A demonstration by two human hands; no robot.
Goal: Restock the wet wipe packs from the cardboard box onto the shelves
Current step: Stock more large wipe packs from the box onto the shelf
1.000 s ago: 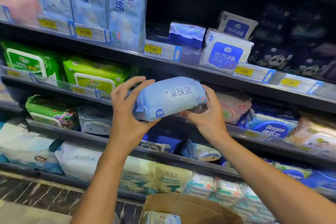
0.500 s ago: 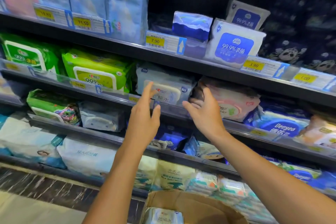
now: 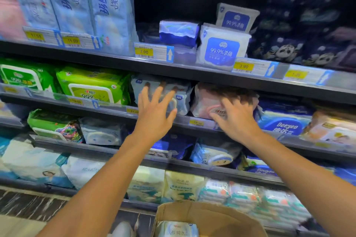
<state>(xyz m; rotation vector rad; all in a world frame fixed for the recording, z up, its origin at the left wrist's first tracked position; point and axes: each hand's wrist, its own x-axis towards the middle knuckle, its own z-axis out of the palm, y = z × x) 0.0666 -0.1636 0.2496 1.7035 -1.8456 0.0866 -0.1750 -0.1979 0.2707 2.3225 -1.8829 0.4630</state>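
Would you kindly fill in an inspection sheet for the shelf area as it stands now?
Surface: second shelf, dark, with price rail.
Job's things: pale blue wipe pack lies on that shelf; cardboard box below holds another pack.
Clutter: green packs to its left, pink pack to its right.
Grippers: left hand open, in front of the blue pack; right hand open, before the pink pack.
Cables: nothing seen.
Surroundings: stocked shelves above and below; price tags.

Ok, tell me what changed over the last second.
The blue pack, held in both hands a second ago, now lies on the second shelf beside the green packs. Both hands let go: the left hand is open before it, the right hand open at the pink pack. The box stayed put.
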